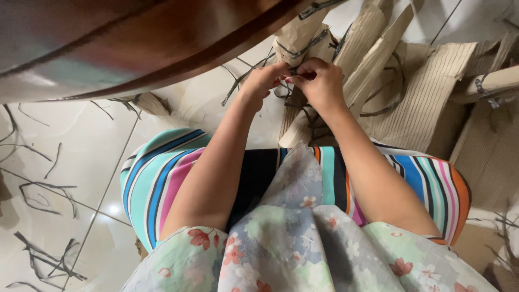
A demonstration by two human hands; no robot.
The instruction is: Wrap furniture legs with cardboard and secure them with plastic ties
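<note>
The right hand is curled nearly closed, its fingertips pinched on a dark strap that binds a cardboard-wrapped leg. The left hand meets it from the other side, fingers bent in and gripping at the same strap, the two hands touching over that one spot. The wrapped leg rises toward the dark wooden furniture that fills the upper left of the view.

Judging by how things lie, the unwrapping looks partly done. Sheets of corrugated cardboard already lie loose on the floor to the right and behind the hands, and cut lengths of dark strapping are scattered over the tiles toward the left edge and the lower left corner. What is left, as far as can be seen: the leg under the hands is still covered and bound, and another wrapped piece with a band round it shows at the right edge. Whether the strap under the fingers is cut or knotted cannot be told
</note>
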